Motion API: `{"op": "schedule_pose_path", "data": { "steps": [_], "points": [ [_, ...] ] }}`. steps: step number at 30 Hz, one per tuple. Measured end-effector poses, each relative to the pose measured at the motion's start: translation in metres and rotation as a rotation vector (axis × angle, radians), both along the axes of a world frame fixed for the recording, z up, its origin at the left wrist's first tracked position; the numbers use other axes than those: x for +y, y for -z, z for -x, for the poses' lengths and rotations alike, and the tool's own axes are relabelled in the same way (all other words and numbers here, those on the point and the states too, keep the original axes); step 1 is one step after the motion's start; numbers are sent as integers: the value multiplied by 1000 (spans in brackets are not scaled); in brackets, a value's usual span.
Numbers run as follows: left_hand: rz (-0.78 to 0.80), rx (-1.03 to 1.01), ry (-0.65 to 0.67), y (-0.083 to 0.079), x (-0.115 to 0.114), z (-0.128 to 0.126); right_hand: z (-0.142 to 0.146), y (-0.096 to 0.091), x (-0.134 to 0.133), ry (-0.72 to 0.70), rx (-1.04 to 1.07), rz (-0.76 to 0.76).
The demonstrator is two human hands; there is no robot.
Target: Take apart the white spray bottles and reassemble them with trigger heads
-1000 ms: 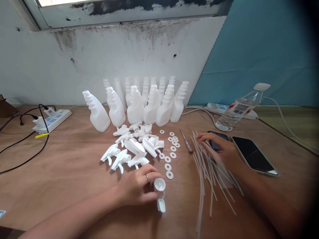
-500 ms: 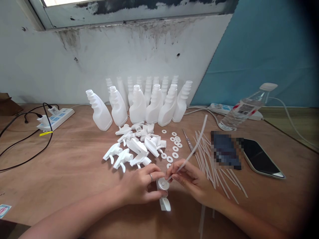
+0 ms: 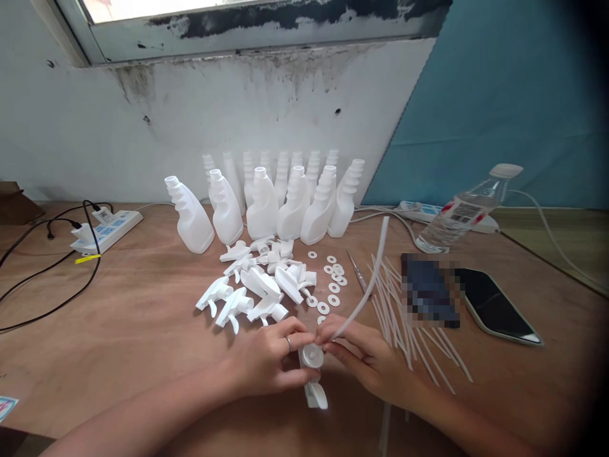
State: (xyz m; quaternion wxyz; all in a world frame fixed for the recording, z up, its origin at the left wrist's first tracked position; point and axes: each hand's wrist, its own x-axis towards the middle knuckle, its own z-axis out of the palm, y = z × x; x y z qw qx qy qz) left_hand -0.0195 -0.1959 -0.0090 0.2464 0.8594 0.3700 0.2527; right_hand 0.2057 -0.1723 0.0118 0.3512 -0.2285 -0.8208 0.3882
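From the curled left hand (image 3: pixel 276 355), open bench (image 3: pixel 157 285) is seen at ten o'clock, its edge at eight. By that hand a sprayer head (image 3: pixel 312 357) is gripped; a tube (image 3: pixel 373 274) is pinched by the right hand (image 3: pixel 368 355).

No wording is legible: the label (image 3: pixel 462 212) on the clear bottle (image 3: pixel 436 236) and the sticker (image 3: pixel 6 407) on the bench (image 3: pixel 143 298) show only unreadable print.

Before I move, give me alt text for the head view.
The left hand grips a white spray head while the right hand holds a translucent tube beside it. Loose spray heads and white washers lie beyond, with white bottles standing behind.
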Motion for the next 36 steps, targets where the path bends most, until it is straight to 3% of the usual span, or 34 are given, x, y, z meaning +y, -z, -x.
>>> {"op": "schedule_pose_path", "data": {
  "steps": [20, 25, 27, 30, 33, 36],
  "points": [
    [64, -89, 30, -5, 1, -5, 14, 12, -7, 17, 30, -87],
    [89, -293, 62, -3, 0, -2, 11, 13, -10, 59, 30, -157],
    [112, -407, 61, -1, 0, -1, 8, 10, -9, 92, 52, -280],
    [95, -486, 61, 4, 1, 0, 3, 3, -7, 164, 31, -722],
    [17, -481, 121, 8, 1, -1, 3, -2, -4, 14, -102, -1127],
    [-77, -447, 207, 8, 0, -3, 5, -5, -6, -105, -156, -1162]
  ]
}}
